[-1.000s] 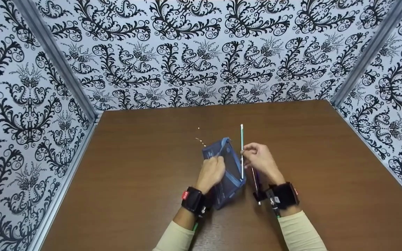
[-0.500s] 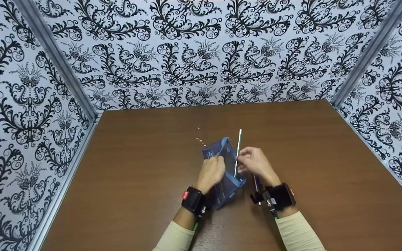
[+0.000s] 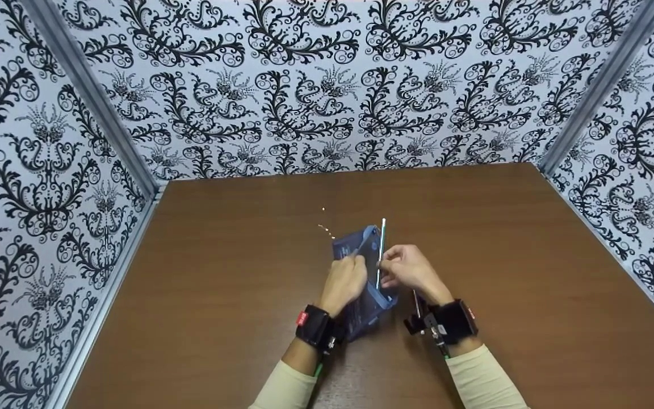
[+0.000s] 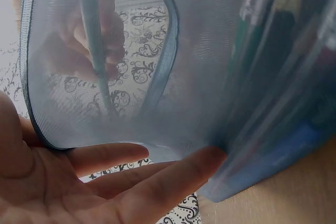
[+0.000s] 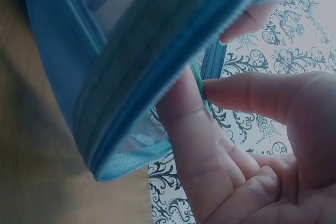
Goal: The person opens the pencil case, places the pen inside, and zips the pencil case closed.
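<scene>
A blue mesh zip pencil case (image 3: 355, 326) is held up at the middle of the table, its zip open. My left hand (image 3: 346, 281) grips its left side, its fingers (image 4: 157, 182) along the mesh. Several pencils (image 4: 249, 24) show inside the case. My right hand (image 3: 412, 271) pinches a teal pencil (image 3: 382, 238) between thumb and index finger. That pencil stands nearly upright, its lower part within the case's opening; its lower tip is hard to make out. In the right wrist view the zip edge (image 5: 173, 72) crosses in front of the index finger.
A brown wooden table (image 3: 219, 255) lies beneath, enclosed by patterned walls (image 3: 327, 85). Small bright specks (image 3: 326, 229) lie beyond the case. A thin dark stick-like thing (image 3: 416, 304) shows beside the right wrist, partly hidden by it.
My right hand has moved left and slightly toward me, bringing the pencil from the case's right edge into its opening. The left hand has stayed almost still.
</scene>
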The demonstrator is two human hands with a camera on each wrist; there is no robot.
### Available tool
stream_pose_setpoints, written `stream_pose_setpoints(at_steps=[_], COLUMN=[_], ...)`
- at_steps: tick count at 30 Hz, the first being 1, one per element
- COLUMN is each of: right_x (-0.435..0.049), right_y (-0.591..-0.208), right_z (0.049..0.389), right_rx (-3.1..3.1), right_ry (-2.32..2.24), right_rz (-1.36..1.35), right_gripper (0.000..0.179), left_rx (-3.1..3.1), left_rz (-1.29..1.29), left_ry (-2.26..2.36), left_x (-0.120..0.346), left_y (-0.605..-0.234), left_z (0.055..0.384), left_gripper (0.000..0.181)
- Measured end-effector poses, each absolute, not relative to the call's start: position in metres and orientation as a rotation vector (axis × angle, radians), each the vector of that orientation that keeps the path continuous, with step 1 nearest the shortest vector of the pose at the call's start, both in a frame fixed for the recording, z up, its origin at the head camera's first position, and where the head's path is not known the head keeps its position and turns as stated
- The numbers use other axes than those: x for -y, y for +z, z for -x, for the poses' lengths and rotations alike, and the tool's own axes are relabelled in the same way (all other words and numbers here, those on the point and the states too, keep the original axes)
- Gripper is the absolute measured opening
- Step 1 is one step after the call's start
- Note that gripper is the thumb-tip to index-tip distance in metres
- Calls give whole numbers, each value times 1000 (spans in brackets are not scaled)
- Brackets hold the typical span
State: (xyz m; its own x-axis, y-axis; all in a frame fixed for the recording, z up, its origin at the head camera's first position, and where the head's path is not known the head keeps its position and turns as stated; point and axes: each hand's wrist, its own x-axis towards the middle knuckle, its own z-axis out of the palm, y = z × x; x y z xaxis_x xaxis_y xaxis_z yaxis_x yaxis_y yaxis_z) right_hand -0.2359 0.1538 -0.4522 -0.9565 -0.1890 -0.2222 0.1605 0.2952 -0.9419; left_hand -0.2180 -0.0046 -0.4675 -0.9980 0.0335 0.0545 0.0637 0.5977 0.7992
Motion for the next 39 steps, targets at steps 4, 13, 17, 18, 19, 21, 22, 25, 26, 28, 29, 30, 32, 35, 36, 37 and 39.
stream_pose_setpoints(at_steps=[4, 13, 17, 18, 19, 21, 22, 25, 26, 28, 29, 30, 32, 35, 36, 37, 39], right_x=[-152, -155, -157, -157, -156, -156, -155, -155, -156, -155, -154, -154, -154, -153, -152, -152, -151], right_y=[-454, -453, -450, -448, -443, -443, -444, -447, -452, -453, -453, -453, -453, -453, -453, -454, -454], right_z=[236, 236, 235, 234, 231, 230, 231, 232, 235, 235, 235, 235, 234, 233, 233, 233, 232], right_rx=[-2278, -2259, -2249, -2246, -2241, -2236, -2235, -2242, -2248, -2252, -2253, -2256, -2261, -2261, -2260, -2256, -2254], right_ry=[-1731, -1747, -1720, -1707, -1697, -1686, -1683, -1675, -1669, -1654, -1648, -1638, -1629, -1623, -1618, -1616, -1606], right_rz=[12, -8, -9, -4, 4, 8, 8, 8, 9, 23, 33, 44, 55, 74, 82, 85, 106], right_gripper=[15, 19, 24, 26, 26, 25, 24, 20, 19, 18, 17, 17, 17, 17, 17, 17, 18], left_rx=[2775, 2748, 2757, 2756, 2757, 2758, 2755, 2743, 2740, 2730, 2726, 2719, 2712, 2704, 2707, 2711, 2716], left_rz=[83, 102, 73, 68, 67, 64, 65, 69, 72, 82, 88, 93, 98, 93, 89, 87, 81], left_ry=[-1375, -1348, -1347, -1350, -1348, -1341, -1341, -1335, -1335, -1336, -1329, -1324, -1309, -1300, -1297, -1291, -1284], left_x=[4, 3, 3, 2, 3, 2, 2, 2, 1, 1, 1, 1, 0, -1, -1, -1, -2], left_y=[-469, -470, -469, -469, -469, -469, -469, -469, -469, -469, -469, -469, -470, -471, -471, -472, -472], left_z=[219, 216, 216, 216, 216, 216, 216, 216, 216, 215, 215, 215, 215, 215, 215, 215, 215], left_gripper=[47, 46, 45, 45, 45, 45, 45, 44, 44, 45, 44, 44, 42, 40, 40, 41, 41])
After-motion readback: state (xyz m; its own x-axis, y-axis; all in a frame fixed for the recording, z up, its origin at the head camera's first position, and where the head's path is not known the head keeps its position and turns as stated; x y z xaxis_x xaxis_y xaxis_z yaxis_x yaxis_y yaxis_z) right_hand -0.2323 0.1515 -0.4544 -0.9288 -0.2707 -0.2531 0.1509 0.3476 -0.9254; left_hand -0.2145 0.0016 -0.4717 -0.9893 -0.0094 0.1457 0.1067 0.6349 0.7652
